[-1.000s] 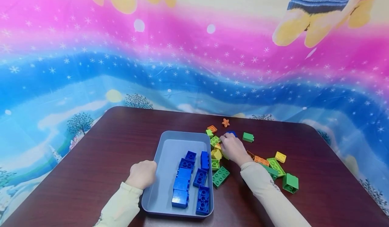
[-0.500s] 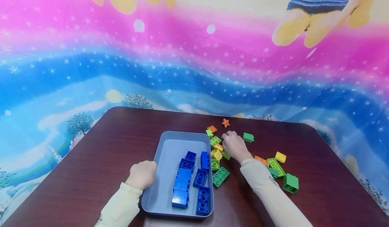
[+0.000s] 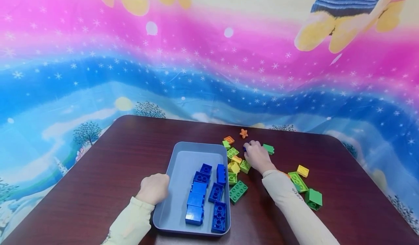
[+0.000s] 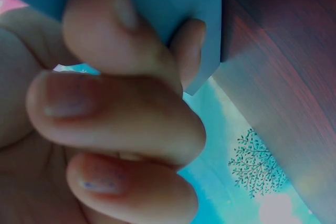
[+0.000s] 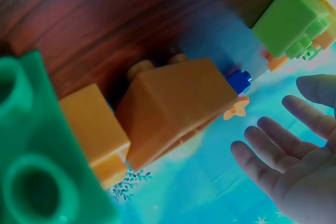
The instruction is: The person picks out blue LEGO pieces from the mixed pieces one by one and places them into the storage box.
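Note:
My left hand [image 3: 154, 189] grips the left rim of a grey-blue tray [image 3: 176, 179], its thumb and curled fingers [image 4: 115, 98] pinching the wall in the left wrist view. Several blue toy bricks [image 3: 195, 198] lie in the tray. My right hand [image 3: 258, 157] hovers over the loose bricks at the back, beside a blue brick [image 5: 240, 81] that it mostly hides in the head view. In the right wrist view its fingers [image 5: 270, 137] are spread and loosely straight, apart from that brick. A green brick [image 3: 268, 149] lies just right of the hand.
Yellow and lime bricks [image 3: 234, 168] cluster along the tray's right side, near a green brick [image 3: 238, 192]. More bricks, including a large green one [image 3: 313, 199], lie under and beyond the right forearm. An orange flower piece [image 3: 243, 133] sits near the table's [image 3: 140, 139] back edge.
My right hand has shifted slightly to the right among the bricks. The blue brick, behind its fingertips a second ago, now peeks out at their left. My left hand stays on the tray.

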A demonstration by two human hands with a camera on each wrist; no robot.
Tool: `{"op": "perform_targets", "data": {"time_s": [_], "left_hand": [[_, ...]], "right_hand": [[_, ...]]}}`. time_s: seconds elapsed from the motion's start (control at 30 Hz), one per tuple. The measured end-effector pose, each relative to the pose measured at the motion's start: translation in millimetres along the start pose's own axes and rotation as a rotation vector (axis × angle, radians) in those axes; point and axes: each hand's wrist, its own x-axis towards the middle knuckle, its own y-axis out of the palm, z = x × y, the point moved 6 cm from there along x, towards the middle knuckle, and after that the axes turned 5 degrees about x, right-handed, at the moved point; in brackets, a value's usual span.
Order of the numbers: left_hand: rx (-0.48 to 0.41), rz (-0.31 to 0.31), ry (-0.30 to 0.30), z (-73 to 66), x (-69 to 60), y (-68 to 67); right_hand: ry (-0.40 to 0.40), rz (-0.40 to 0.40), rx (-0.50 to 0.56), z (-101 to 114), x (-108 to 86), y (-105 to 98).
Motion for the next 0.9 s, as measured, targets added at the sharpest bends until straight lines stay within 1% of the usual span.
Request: {"op": "perform_targets", "data": {"time_s": [0.13, 0.3, 0.7, 0.8, 0.9], "left_hand": [[0.001, -0.005, 0.001, 0.5, -0.3, -0.1], [0.002, -0.001, -0.007, 1.1, 0.3, 0.8], [0.006, -0.012, 0.004, 0.3, 0.8, 1.2], [0.005, -0.014, 0.004, 0.2, 0.5, 1.0], [0.003, -0.022, 0.007, 0.1, 0.0, 0.2]], "right_hand": [[-0.010, -0.016, 0.013, -2.4, 0.3, -1.0], [-0.008, -0.006, 0.004, -6.9, 0.6, 0.9], [0.031, 0.057, 0.006, -18.5, 3.6, 9.2], [0.053, 0.087, 0.014, -21.3, 3.8, 12.2], [0.063, 0.094, 0.031, -22.3, 3.2, 13.5]]}}
